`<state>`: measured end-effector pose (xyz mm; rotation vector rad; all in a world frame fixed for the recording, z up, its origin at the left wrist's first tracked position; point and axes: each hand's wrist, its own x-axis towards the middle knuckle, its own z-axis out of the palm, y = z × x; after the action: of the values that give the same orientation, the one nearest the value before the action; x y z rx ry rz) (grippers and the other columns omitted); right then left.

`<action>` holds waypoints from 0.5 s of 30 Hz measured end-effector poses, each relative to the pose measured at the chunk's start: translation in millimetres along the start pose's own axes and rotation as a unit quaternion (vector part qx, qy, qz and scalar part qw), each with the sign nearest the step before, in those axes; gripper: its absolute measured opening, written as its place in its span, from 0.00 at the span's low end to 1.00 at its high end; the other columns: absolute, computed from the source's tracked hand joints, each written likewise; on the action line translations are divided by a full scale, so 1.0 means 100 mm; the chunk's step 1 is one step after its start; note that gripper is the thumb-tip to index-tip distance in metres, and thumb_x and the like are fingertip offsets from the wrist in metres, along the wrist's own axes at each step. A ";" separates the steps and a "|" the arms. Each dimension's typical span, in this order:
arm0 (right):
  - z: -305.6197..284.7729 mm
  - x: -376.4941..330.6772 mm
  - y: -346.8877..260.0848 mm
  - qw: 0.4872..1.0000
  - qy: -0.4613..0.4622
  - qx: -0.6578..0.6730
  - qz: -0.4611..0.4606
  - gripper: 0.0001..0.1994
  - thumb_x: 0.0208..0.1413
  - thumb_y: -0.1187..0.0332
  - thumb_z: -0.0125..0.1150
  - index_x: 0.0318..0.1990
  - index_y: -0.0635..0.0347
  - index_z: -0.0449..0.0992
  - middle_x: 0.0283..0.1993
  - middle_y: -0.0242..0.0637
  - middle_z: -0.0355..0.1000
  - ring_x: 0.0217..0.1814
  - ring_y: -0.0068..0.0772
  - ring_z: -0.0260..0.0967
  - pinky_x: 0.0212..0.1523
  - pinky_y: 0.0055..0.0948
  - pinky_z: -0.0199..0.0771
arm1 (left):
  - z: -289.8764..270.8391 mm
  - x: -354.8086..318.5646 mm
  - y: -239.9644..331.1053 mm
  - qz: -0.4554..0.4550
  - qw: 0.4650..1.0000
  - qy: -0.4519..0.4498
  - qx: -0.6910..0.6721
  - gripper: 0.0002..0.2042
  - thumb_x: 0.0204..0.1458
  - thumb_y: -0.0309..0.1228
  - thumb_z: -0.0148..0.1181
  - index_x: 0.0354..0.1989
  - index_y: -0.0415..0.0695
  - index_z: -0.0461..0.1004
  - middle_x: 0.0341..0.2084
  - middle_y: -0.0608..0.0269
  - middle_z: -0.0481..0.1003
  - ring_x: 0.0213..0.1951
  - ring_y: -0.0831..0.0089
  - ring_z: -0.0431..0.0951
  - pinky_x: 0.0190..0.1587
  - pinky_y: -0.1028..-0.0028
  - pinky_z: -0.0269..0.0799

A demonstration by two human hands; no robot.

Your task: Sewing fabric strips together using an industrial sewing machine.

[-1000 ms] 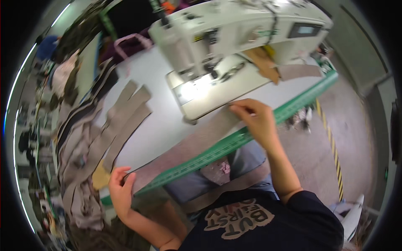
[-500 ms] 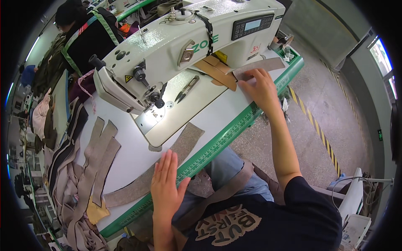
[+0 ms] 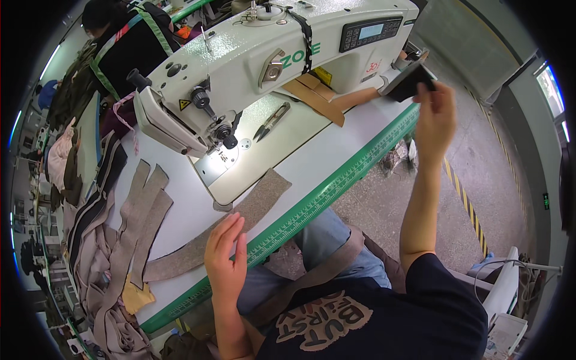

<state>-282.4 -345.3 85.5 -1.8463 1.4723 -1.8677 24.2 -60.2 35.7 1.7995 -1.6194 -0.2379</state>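
A grey-brown woven fabric strip (image 3: 264,195) lies left of centre in the frame, its long axis curving from lower left up toward a broad end that points upper right. The left hand (image 3: 227,258) is at the strip's lower edge, below that end, fingers together and thumb slightly apart, grasping nothing visible; whether it touches the cloth I cannot tell. Farther off, at upper right, a flat black piece with a grey edge (image 3: 411,84) slants up to the right, tilted above the white tabletop (image 3: 345,144). Its right-hand corner meets the right hand (image 3: 436,117), whose blurred fingers are curled nearly closed, pinching it. Behind stands a white sewing machine (image 3: 240,60).
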 end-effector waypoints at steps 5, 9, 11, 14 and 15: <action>-0.30 -0.04 -0.67 0.984 0.005 0.177 0.023 0.09 0.63 0.72 0.64 0.48 0.64 0.76 0.30 0.30 0.77 0.29 0.17 0.70 0.30 0.18 0.66 | 0.01 0.09 0.20 -0.040 0.994 0.062 -0.085 0.14 0.55 0.20 0.64 0.51 0.42 0.80 0.52 0.55 0.79 0.51 0.62 0.80 0.52 0.67 0.75; -0.58 -0.45 -1.21 0.960 -0.189 0.186 0.091 0.10 0.52 0.77 0.71 0.42 0.62 0.81 0.29 0.29 0.78 0.25 0.16 0.67 0.25 0.19 0.63 | -0.02 0.24 0.58 -0.013 0.974 0.039 -0.221 0.15 0.52 0.23 0.68 0.50 0.41 0.80 0.50 0.57 0.80 0.46 0.65 0.81 0.47 0.70 0.76; -0.45 -0.57 -1.35 0.891 -0.396 0.206 -0.082 0.09 0.47 0.76 0.73 0.38 0.59 0.84 0.29 0.30 0.79 0.26 0.21 0.66 0.27 0.23 0.66 | -0.09 0.20 0.74 -0.032 0.954 0.025 -0.297 0.17 0.51 0.24 0.71 0.50 0.41 0.81 0.48 0.58 0.81 0.44 0.67 0.81 0.45 0.72 0.76; -0.19 -0.93 -1.42 0.781 -0.561 0.266 -0.076 0.09 0.41 0.67 0.78 0.29 0.58 0.83 0.25 0.33 0.72 0.28 0.29 0.66 0.29 0.29 0.64 | -0.17 0.07 0.77 -0.063 0.938 -0.098 -0.327 0.18 0.49 0.26 0.74 0.49 0.41 0.80 0.42 0.59 0.82 0.36 0.73 0.81 0.38 0.74 0.75; -0.11 -1.05 -1.40 0.751 -0.589 0.294 -0.056 0.11 0.42 0.65 0.79 0.29 0.58 0.83 0.24 0.33 0.72 0.28 0.30 0.66 0.30 0.28 0.65 | -0.18 -0.04 0.75 -0.107 0.932 -0.093 -0.333 0.16 0.50 0.26 0.73 0.48 0.40 0.80 0.39 0.59 0.82 0.33 0.74 0.81 0.35 0.75 0.75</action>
<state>-193.7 -195.7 110.9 -2.0288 0.2731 -0.6131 -26.3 -48.4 92.5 1.4342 -1.2387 -0.9600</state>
